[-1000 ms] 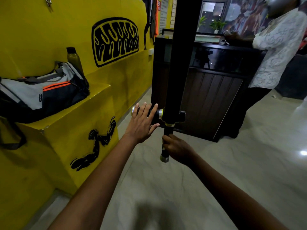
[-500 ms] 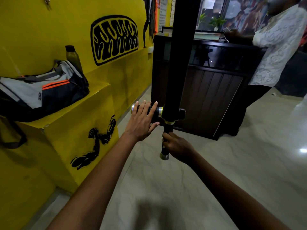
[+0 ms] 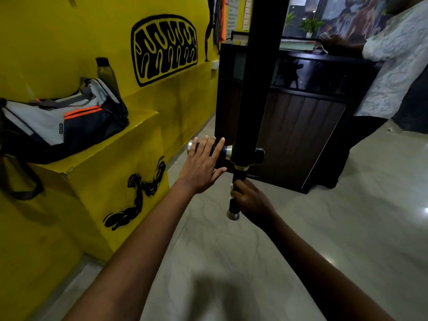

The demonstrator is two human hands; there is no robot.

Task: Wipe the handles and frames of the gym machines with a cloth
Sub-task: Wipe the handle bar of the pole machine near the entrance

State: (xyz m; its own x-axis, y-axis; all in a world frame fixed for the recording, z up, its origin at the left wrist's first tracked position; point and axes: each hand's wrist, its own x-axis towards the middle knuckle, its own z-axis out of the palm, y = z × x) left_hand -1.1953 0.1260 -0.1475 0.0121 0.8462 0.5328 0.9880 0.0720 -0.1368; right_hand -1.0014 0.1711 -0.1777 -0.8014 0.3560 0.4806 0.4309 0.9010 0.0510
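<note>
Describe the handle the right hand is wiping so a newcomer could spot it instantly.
Start at the thick black upright post in front of the dark reception counter. At its lower end two black grips branch off: a sideways handle under the flat left hand, and the downward handle. Yours is the downward one, silver-capped at the bottom, gripped by the right hand with white cloth showing.

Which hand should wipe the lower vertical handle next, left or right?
Right. The right hand already grips the vertical handle with a bit of white cloth showing; the left hand lies flat on the side handle.
</note>
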